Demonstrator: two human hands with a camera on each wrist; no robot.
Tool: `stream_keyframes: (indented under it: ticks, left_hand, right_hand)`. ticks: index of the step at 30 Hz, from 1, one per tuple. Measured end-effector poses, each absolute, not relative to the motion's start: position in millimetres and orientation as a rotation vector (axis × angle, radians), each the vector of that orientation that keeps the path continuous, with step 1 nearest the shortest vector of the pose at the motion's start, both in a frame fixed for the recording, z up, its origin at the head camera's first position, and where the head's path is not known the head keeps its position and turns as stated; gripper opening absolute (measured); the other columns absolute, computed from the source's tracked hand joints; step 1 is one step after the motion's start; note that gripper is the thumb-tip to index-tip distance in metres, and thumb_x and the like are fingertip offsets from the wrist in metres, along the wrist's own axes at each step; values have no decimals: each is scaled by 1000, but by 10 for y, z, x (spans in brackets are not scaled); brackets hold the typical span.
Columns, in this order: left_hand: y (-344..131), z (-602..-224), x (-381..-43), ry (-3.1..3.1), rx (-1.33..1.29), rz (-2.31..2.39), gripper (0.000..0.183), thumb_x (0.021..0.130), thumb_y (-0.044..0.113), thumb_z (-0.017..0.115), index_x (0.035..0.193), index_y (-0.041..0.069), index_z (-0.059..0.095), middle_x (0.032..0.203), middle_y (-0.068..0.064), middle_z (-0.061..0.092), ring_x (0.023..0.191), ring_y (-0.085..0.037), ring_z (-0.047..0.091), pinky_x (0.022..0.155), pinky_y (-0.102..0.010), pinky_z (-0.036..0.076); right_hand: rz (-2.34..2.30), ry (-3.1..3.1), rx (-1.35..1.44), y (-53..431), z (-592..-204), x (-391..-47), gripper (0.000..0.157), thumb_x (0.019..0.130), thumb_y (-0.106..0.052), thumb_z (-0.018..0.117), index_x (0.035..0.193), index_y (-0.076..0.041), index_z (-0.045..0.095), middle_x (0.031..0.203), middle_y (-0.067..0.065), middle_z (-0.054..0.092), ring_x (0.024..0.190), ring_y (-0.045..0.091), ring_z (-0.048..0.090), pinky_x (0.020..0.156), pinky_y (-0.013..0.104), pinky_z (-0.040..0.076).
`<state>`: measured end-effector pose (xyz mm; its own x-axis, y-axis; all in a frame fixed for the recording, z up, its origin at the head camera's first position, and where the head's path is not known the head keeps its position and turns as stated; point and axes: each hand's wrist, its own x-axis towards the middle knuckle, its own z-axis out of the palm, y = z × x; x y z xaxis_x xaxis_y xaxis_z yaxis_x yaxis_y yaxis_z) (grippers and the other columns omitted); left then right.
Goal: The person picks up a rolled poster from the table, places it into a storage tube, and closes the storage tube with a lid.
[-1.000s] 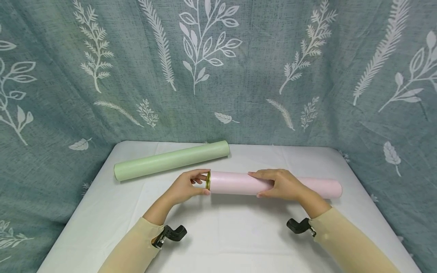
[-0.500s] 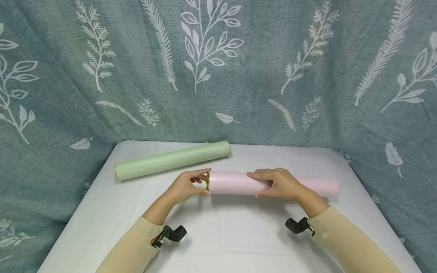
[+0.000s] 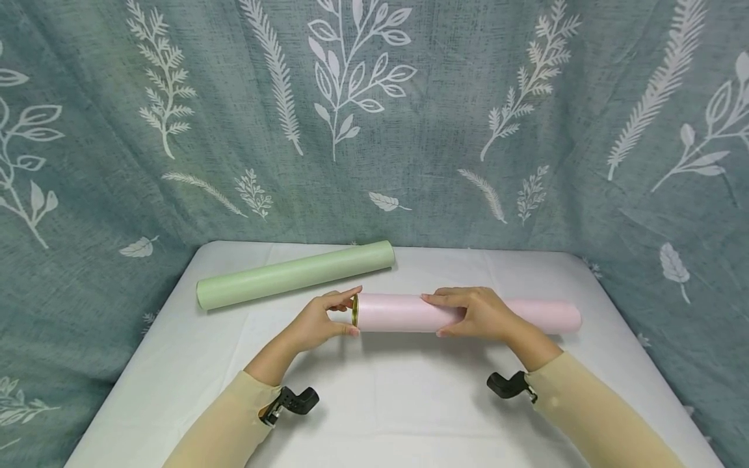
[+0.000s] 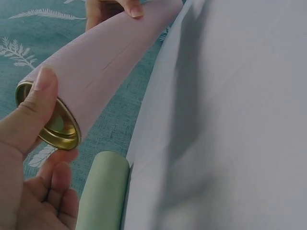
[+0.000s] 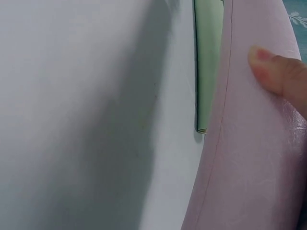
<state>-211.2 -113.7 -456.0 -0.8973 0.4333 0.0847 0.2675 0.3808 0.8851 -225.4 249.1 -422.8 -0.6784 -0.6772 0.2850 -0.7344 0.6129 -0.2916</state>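
A long pink tube (image 3: pixel 392 313) lies level across the head view, held over the white table. Its left end has a gold metal cap (image 4: pixel 62 125), recessed, seen in the left wrist view. My left hand (image 3: pixel 311 324) pinches the rim of this end, thumb on one side and a fingertip on the other; the other fingers are curled and loose. Around the tube's middle, my right hand (image 3: pixel 481 314) grips from above, its thumb (image 5: pixel 276 72) lying along the pink surface. Part of the tube is hidden behind this hand and wrist.
A green tube (image 3: pixel 295 275) lies slanted on the white table (image 3: pixel 374 403), towards the back left. Behind and beside the table hangs a blue-green curtain (image 3: pixel 433 130) with white leaf prints. Black wrist mounts (image 3: pixel 298 400) stick out from both sleeves.
The pink tube has shifted slightly left and its right end has risen a little, with the right hand moving along. The left hand keeps its pinch at the gold end.
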Motion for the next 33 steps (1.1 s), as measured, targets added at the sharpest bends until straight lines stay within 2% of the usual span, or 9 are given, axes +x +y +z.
stream_keyframes:
  ticks: [8,15,22,33]
  left_hand:
    - [-1133,-4564,-2125,2484,637,1516,81,77,24,84,150,22,49,129,-7,60,120,-37,54,104,-55,42]
    - [-1154,-4569,-2119,2498,637,1505,82,77,25,85,151,23,49,131,-4,60,120,-34,53,104,-56,42]
    - [-1186,-4628,-2173,2500,799,1484,80,83,20,82,153,13,44,128,-8,61,117,-40,54,102,-50,43]
    - [-1144,-4602,-2198,2509,826,1388,82,88,30,80,156,18,38,133,-3,60,123,-32,54,102,-51,42]
  right_hand:
    - [628,-2679,1178,2481,-4236,-2238,69,70,-38,92,133,-25,68,125,-1,70,114,23,67,87,44,55]
    - [575,-2678,1190,2455,-4210,-2246,69,71,-38,91,134,-26,67,126,0,69,115,24,66,87,45,55]
    - [490,-2706,1197,2444,-4192,-2271,70,72,-40,90,137,-29,65,126,-4,69,112,20,67,87,43,55]
    - [476,-2746,1180,2539,-4189,-2295,72,72,-41,90,138,-31,63,127,-4,68,115,20,66,91,43,54]
